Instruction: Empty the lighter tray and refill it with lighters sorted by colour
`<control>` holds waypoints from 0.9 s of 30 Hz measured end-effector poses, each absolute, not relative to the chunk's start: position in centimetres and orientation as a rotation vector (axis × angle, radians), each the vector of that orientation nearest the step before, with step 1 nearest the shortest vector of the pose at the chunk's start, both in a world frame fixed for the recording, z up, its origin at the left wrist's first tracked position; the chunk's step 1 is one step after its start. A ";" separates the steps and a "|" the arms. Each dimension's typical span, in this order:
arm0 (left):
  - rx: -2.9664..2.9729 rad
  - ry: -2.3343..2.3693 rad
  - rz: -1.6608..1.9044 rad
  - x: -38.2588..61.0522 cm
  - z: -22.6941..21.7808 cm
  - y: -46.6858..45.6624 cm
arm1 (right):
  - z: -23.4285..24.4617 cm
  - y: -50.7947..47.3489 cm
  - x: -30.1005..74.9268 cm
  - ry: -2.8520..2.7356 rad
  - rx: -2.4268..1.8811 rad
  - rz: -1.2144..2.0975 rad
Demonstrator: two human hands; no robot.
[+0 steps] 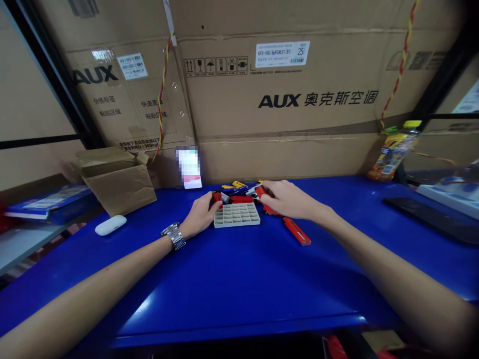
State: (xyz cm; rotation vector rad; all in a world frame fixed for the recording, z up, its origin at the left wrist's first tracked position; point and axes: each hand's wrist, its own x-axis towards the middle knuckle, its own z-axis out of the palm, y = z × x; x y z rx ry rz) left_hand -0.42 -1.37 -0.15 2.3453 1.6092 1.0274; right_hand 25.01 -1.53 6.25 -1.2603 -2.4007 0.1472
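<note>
Although the grey grid tray (237,215) shows nothing in any visible cell, a heap of what look like utility knives (239,192) lies at its twelve o'clock, so the tray's filling appears not to have begun. Red, blue and yellow handles are mixed together there.

The left hand (200,215) is clenched around a red knife (216,198) at the tray's ten o'clock, its fingers hiding most of the handle. A steel watch (173,236) circles that wrist. The right hand (286,199) grips a second red knife (261,192) at the tray's one o'clock, with its fingers closed over the handle. A third red knife (296,231) lies apart at four o'clock on the blue table (239,319).

Behind, a large carton (280,112) reads "AUX" and "奥克斯空调", and its label reads "KFR-46G/BpR3AES1(B1)", though the last characters are uncertain. A second printed "AUX" sits on the carton panel (127,109) to the left. At nine o'clock stand an open small box (116,182) and a white earbud case (110,225). A bottle (394,152) with a yellow cap stands at two o'clock.
</note>
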 end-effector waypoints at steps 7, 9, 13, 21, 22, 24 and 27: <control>2.349 1.574 1.008 -0.2 0.0 -1.6 | 3.1 -0.9 22.7 -1.716 -0.872 1.078; 2.353 1.579 0.999 -0.1 0.1 -1.7 | 2.3 -0.6 22.0 -1.589 -0.820 1.155; 2.374 1.572 0.981 0.0 0.3 -1.9 | 1.9 -0.1 21.1 -1.358 -0.833 1.263; 2.388 1.517 0.966 0.1 0.4 -2.0 | 2.1 -0.5 20.9 -1.279 -0.924 1.269; 2.388 1.513 0.968 0.1 0.4 -2.0 | 2.1 -0.6 20.9 -1.298 -0.929 1.281; 2.390 1.501 0.976 0.1 0.3 -2.0 | 2.1 -0.8 20.8 -1.337 -0.946 1.322; 2.396 1.480 0.988 0.1 0.3 -2.0 | 2.0 -0.9 20.5 -1.341 -0.990 1.369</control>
